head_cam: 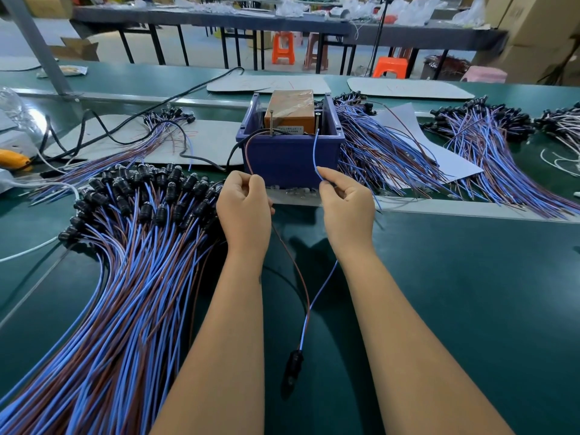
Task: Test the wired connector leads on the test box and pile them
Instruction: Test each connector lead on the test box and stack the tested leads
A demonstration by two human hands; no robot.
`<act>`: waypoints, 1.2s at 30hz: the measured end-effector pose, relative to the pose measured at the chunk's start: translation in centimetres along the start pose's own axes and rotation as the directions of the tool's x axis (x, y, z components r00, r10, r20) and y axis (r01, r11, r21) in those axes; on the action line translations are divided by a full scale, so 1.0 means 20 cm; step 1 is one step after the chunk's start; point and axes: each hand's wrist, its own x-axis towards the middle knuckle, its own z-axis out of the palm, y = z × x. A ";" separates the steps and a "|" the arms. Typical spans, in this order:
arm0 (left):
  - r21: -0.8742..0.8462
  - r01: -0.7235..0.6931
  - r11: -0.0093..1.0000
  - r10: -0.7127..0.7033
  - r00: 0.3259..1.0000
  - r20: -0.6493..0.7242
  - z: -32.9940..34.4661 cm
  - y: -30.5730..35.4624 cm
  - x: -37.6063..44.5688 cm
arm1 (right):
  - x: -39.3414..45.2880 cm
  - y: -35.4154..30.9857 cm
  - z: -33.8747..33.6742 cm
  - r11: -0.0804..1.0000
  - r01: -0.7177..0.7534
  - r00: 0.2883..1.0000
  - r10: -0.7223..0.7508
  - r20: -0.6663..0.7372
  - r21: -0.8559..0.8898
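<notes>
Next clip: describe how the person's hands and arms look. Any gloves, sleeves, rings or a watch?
The left hand and the right hand are both bare, with no gloves. Both forearms are uncovered right down to the bottom edge of the frame, so no sleeve shows. No ring, watch or wrist strap is visible on the sides facing the camera. Nails are not in view.

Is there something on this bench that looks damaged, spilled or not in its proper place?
Nothing stands out. The left hand pinches the brown wire and the right hand the blue wire, both reaching up to the test box. The lead piles lie orderly.
</notes>
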 end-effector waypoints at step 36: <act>0.111 0.046 0.993 -0.103 0.809 0.579 0.00 0.00 0.00 | 0.04 -0.08 -0.08 0.823 -0.244 0.958 0.286 -0.003 0.512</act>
